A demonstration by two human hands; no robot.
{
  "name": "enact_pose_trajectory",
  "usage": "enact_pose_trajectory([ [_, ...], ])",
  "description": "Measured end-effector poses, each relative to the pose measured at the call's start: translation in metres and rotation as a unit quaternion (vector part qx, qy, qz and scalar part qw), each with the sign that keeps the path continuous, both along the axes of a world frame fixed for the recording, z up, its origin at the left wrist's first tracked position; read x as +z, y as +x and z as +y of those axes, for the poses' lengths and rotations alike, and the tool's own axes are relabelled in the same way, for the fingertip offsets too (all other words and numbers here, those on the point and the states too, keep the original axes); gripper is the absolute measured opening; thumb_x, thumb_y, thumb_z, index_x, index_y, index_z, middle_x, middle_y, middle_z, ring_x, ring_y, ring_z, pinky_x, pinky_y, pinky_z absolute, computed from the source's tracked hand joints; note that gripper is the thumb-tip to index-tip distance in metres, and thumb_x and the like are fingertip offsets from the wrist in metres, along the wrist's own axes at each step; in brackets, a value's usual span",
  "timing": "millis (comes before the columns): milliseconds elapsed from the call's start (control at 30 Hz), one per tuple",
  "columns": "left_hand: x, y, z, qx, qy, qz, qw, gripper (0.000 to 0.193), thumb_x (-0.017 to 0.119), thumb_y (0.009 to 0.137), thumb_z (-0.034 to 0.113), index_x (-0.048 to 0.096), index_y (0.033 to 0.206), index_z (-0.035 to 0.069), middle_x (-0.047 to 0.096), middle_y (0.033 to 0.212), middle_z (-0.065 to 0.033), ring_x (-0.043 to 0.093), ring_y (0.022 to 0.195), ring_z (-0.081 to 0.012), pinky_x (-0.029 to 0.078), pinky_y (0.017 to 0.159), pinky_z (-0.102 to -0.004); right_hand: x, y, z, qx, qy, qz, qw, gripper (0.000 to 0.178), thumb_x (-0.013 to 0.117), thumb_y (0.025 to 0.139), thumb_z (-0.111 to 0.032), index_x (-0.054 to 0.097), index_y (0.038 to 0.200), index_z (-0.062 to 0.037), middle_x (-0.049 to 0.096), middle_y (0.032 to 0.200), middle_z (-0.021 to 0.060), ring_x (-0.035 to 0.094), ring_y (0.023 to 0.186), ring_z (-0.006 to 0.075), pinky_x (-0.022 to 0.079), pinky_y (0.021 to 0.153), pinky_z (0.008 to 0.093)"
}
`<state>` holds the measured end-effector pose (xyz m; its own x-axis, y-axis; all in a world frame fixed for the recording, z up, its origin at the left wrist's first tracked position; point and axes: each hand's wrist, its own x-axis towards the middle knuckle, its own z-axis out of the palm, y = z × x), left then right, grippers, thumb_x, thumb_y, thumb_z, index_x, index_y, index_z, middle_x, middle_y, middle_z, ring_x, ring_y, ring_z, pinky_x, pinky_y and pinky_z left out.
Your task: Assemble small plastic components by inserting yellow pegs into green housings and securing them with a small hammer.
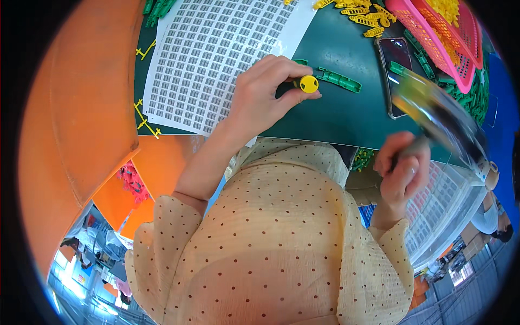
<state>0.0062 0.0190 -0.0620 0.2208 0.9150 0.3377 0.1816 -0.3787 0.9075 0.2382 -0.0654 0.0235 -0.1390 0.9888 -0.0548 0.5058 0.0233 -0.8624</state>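
Between the thumb and fingers of my left hand is a small piece with a round yellow top, pinched upright above the table. The lower part of that piece is mostly hidden by the fingers. Just to its right lies a narrow green plastic strip. Near the table's front edge at the right, my right hand is closed round the handle of what looks like a mallet. Its yellow and black head is smeared by motion, raised well apart from the yellow piece.
A printed label sheet covers the table's left side. Yellow clip-like parts lie at the back, with a phone nearer. Pink baskets hold yellow parts; green parts heap beside them. An orange panel borders the left.
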Motion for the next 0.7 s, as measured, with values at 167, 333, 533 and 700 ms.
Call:
enact_pose_trajectory([
  [167, 0.002, -0.001, 0.004, -0.001, 0.037, 0.047, 0.998, 0.031, 0.081, 0.064, 0.003, 0.065, 0.092, 0.005, 0.066, 0.081, -0.0055, 0.063, 0.073, -0.0180, 0.054, 0.062, -0.0262, -0.015, -0.017, 0.009, 0.049, 0.003, -0.111, 0.993, 0.021, 0.053, 0.095, -0.018, 0.062, 0.107, -0.0036, 0.060, 0.067, 0.0052, 0.058, 0.056, 0.0209, 0.045, 0.054, 0.0291],
  [333, -0.001, -0.001, -0.001, 0.005, 0.009, 0.012, 1.000, 0.030, 0.081, 0.065, 0.005, 0.065, 0.091, 0.005, 0.066, 0.079, -0.0050, 0.063, 0.072, -0.0176, 0.053, 0.060, -0.0260, -0.007, -0.008, 0.018, -0.071, 0.005, -0.018, 0.997, 0.032, 0.039, 0.101, -0.024, 0.063, 0.102, -0.0031, 0.051, 0.060, -0.0017, 0.042, 0.050, 0.0043, 0.027, 0.046, 0.0219],
  [533, 0.001, 0.000, -0.002, 0.007, 0.014, 0.028, 0.999, 0.030, 0.082, 0.065, 0.008, 0.065, 0.090, 0.006, 0.066, 0.078, -0.0045, 0.062, 0.070, -0.0176, 0.051, 0.058, -0.0265, -0.048, 0.003, 0.054, -0.094, 0.059, -0.268, 0.957, 0.019, 0.059, 0.094, -0.020, 0.064, 0.107, -0.0064, 0.059, 0.068, 0.0077, 0.057, 0.060, 0.0139, 0.045, 0.059, 0.0261],
  [700, 0.016, 0.008, -0.006, -0.007, 0.067, 0.081, 0.994, 0.030, 0.082, 0.065, 0.014, 0.065, 0.088, 0.008, 0.064, 0.078, -0.0041, 0.061, 0.069, -0.0193, 0.049, 0.057, -0.0286, -0.033, -0.007, 0.061, -0.063, 0.190, -0.263, 0.944, 0.024, 0.065, 0.088, -0.018, 0.065, 0.107, -0.0046, 0.062, 0.087, 0.0108, 0.060, 0.080, 0.0228, 0.047, 0.071, 0.0303],
])
